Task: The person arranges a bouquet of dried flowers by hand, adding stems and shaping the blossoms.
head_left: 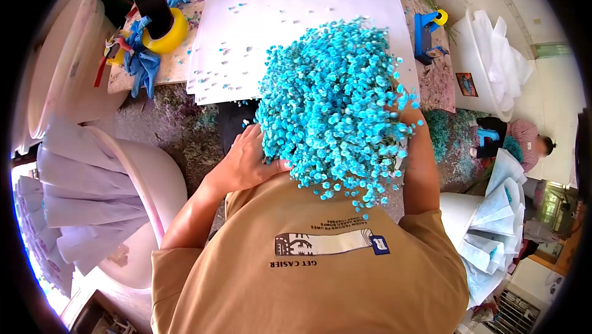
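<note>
A large bunch of turquoise baby's breath (pixel 333 106) is in front of my chest, its blossoms overlapping the edge of a stack of white paper sheets (pixel 246 38). My left hand (pixel 246 160) is at the bunch's left side, fingers apart and thumb stretched towards the lower blossoms. Some of its fingertips are partly covered. On the other side, my right forearm reaches up to the bunch, and my right hand (pixel 409 114) is mostly hidden behind the blossoms, where it supports the bunch. The stems are out of sight. Small loose blossoms are scattered over the paper.
On the worktable's left are a phone (pixel 153 8), a yellow tape roll (pixel 166 35), blue gloves (pixel 142 62) and red-handled pliers (pixel 111 50). A blue tape dispenser (pixel 425 38) stands right. Tubs with wrapped bunches (pixel 92 192) flank me. Another person (pixel 524 140) sits far right.
</note>
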